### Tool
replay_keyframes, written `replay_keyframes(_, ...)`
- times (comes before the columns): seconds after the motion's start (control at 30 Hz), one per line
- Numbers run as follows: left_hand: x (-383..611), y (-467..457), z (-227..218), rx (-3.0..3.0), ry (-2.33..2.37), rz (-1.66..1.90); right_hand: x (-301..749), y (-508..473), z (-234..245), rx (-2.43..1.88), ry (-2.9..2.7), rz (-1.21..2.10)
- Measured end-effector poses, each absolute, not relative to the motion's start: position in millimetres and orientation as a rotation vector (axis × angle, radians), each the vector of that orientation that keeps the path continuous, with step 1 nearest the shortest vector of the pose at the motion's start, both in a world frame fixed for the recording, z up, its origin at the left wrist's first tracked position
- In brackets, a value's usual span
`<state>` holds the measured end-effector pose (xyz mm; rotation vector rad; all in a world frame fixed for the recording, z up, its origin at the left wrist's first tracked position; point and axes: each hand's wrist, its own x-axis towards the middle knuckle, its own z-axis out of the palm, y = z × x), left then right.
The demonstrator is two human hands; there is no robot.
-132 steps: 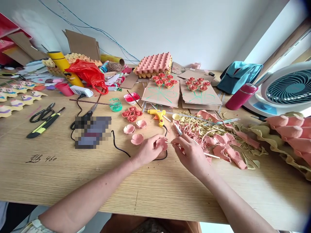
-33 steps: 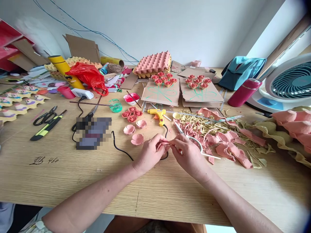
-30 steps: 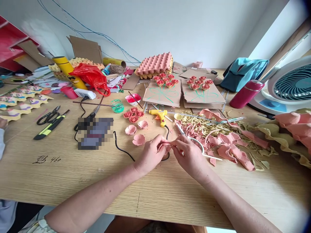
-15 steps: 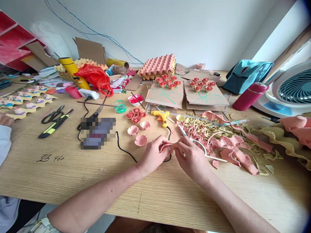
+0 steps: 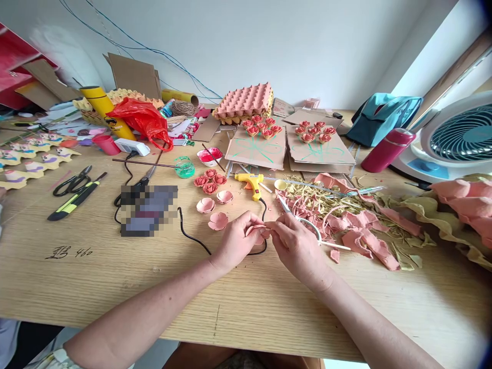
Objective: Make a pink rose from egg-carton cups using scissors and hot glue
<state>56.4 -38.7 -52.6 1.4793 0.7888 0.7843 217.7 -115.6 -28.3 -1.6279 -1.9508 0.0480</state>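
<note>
Close together over the table, my left hand [image 5: 239, 240] and my right hand [image 5: 295, 248] both pinch a pink egg-carton flower cup [image 5: 257, 228], mostly hidden by my fingers. Loose petal cups [image 5: 219, 221] in the same pink lie just beyond my left hand. Behind them sit several red-edged paper roses [image 5: 210, 180]. A yellow glue gun [image 5: 250, 183] rests past my hands, its black cord running down near them. White-handled scissors [image 5: 310, 225] lie right behind my right hand, partly covered by it.
Pink and yellow carton scraps [image 5: 346, 220] spread to the right. Finished roses stand on cardboard sheets [image 5: 255, 151] at the back, near stacked egg trays [image 5: 246, 100]. Black scissors [image 5: 73, 182] and a utility knife [image 5: 77, 197] lie left. A fan [image 5: 461, 133] and pink bottle [image 5: 389, 149] stand right.
The view has shifted slightly, so the table's things appear a little further left. Both hands keep their pinch on the flower cup. The other person's hand at the left edge has left view.
</note>
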Motion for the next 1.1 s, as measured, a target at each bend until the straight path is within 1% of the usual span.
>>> replay_keyframes(0.13,55.8,-41.1,-52.7,1.474,0.783,0.784,217.2,-116.6,-30.0,-1.614,-1.954,0.030)
replay_keyframes(0.37,57.9,-38.6,-54.9,1.423,0.770,0.775,215.5,-117.4,-28.2,-1.604,-2.078,-0.221)
replay_keyframes(0.43,57.8,-36.9,-51.9,1.396,0.759,0.766,215.1,-117.1,-26.7,-1.597,-2.106,-0.238)
replay_keyframes(0.5,56.6,-36.0,-46.5,1.386,0.755,0.739,215.1,-116.1,-26.1,-1.612,-2.073,-0.162)
replay_keyframes(0.6,53.4,-36.0,-38.7,1.348,0.770,0.671,217.1,-114.3,-26.5,-1.646,-1.967,0.036)
replay_keyframes(0.73,50.7,-33.9,-38.2,1.064,0.678,0.605,223.9,-113.7,-25.9,-1.639,-1.837,0.227)
replay_keyframes(0.9,51.5,-28.3,-38.7,0.785,0.552,0.575,231.0,-113.4,-21.9,-1.606,-1.702,0.300)
replay_keyframes(1.1,51.9,-31.6,-33.5,0.735,0.495,0.545,226.5,-110.4,-24.6,-1.593,-1.739,0.364)
